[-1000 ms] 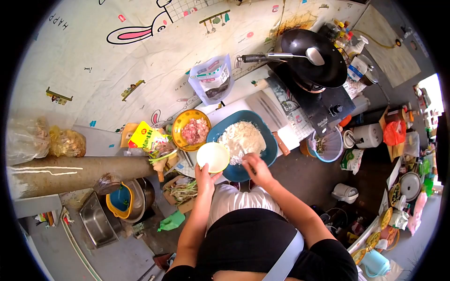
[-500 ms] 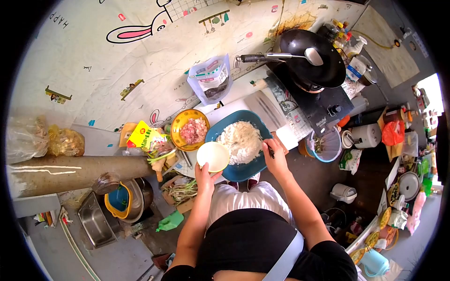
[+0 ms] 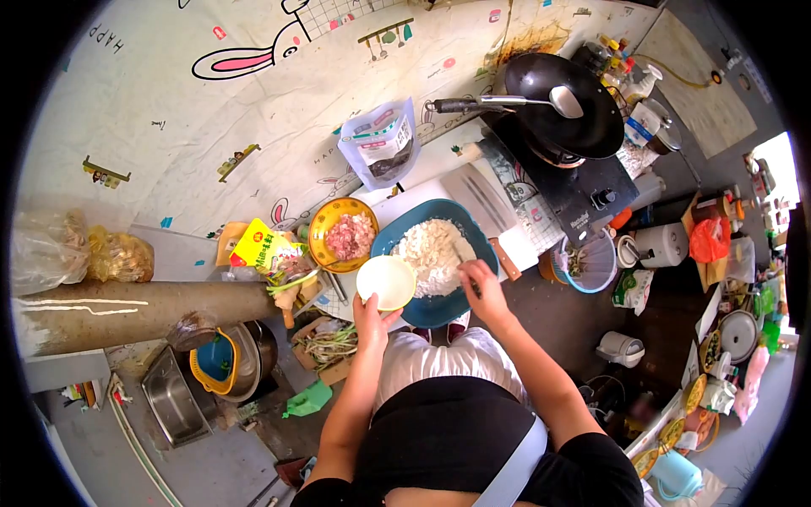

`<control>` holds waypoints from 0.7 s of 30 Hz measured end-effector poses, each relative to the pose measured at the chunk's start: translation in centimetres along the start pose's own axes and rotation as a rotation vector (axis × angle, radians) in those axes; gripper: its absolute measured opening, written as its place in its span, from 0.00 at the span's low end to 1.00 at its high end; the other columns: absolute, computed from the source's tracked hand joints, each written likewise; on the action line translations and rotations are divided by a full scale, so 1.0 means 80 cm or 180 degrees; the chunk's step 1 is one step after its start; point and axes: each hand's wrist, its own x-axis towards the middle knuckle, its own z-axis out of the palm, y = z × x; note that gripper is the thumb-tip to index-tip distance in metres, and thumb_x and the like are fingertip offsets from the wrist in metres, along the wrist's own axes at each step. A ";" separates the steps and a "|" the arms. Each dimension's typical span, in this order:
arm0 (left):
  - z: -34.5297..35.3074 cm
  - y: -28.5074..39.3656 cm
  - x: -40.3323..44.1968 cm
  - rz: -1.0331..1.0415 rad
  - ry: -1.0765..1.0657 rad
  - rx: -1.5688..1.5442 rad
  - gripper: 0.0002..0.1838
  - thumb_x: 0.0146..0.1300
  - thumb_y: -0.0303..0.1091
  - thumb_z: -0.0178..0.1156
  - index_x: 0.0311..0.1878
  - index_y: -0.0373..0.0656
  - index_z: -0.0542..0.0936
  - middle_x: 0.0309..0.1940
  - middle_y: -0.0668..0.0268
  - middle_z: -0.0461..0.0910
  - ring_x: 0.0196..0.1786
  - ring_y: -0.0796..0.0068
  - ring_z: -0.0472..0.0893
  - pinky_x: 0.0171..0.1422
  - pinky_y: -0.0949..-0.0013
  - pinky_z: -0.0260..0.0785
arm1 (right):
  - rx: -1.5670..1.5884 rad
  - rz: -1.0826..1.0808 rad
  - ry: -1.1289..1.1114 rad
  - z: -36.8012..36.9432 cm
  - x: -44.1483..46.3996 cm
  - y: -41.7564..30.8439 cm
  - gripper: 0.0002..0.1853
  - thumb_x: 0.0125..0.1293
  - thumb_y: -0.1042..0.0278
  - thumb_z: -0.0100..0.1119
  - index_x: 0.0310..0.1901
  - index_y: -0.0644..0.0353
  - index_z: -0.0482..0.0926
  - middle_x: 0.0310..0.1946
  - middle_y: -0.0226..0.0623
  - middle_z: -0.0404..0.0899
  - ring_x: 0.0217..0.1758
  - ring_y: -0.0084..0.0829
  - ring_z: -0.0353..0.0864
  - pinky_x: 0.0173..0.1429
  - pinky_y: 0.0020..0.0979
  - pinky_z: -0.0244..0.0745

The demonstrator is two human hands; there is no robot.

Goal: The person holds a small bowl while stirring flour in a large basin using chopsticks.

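A blue basin (image 3: 482,245) with white, lumpy flour (image 3: 432,253) in it stands in front of me. My left hand (image 3: 372,321) grips a small white bowl (image 3: 386,283) at the basin's left edge. Over the basin's right side, my right hand (image 3: 483,291) is closed around a thin utensil whose dark handle end shows at the palm; its tip reaches into the flour. Behind the white bowl is a yellow-orange bowl (image 3: 319,221) of minced meat (image 3: 350,237). A cleaver (image 3: 480,196) lies on the white board behind the basin.
A black wok (image 3: 591,118) with a ladle sits on the stove at the back right. An upright pouch (image 3: 380,148) stands behind the basin. To the left are a yellow seasoning packet (image 3: 260,245) and a metal sink (image 3: 173,397). A bin (image 3: 591,262) is on the right.
My right hand moved from the basin's front to its right side, then slightly back left, with the utensil in the flour. The white bowl has barely shifted.
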 end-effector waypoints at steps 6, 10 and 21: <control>-0.001 0.000 0.000 0.0004 0.0002 -0.0003 0.26 0.74 0.35 0.52 0.72 0.45 0.61 0.63 0.55 0.72 0.58 0.53 0.82 0.49 0.45 0.85 | 0.0309 0.0278 0.0171 0.000 0.003 -0.012 0.10 0.74 0.67 0.58 0.43 0.67 0.81 0.40 0.50 0.80 0.44 0.52 0.80 0.51 0.39 0.74; -0.003 -0.001 0.002 0.0017 -0.0012 -0.0035 0.26 0.74 0.35 0.51 0.72 0.44 0.61 0.63 0.55 0.71 0.58 0.52 0.81 0.49 0.45 0.85 | 0.0575 0.1004 0.0152 0.017 0.001 0.012 0.15 0.76 0.61 0.56 0.39 0.66 0.81 0.35 0.51 0.79 0.40 0.52 0.79 0.48 0.41 0.74; -0.008 0.004 0.002 0.0034 0.0023 0.0032 0.26 0.74 0.35 0.51 0.71 0.44 0.60 0.63 0.54 0.71 0.58 0.51 0.81 0.50 0.44 0.84 | 0.1220 0.1214 0.0279 0.053 0.017 0.036 0.13 0.76 0.65 0.57 0.41 0.68 0.80 0.38 0.46 0.81 0.41 0.39 0.84 0.48 0.36 0.76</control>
